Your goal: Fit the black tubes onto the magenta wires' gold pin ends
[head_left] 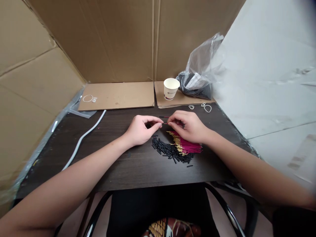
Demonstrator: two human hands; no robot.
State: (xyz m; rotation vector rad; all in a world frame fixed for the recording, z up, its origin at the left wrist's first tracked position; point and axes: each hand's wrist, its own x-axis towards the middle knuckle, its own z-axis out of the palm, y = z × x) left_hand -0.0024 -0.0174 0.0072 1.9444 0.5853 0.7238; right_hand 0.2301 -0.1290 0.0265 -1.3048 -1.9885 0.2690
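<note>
My right hand (189,125)'s got thumb and finger pinched together on a thin red wire (165,123) poking sideways out its left, straight at my left hand (142,130), just beside, pinching what looks like a black tube (162,124).

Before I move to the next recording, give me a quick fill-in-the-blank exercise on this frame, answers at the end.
1. The red wires lie closer to the ____ hand than to the left hand.
2. The heaped short tubes are ____ in colour.
3. The cup stands on flat ____.
4. The long pale cord lies on the ____ side of the table.

Missing words: right; black; cardboard; left.
</note>
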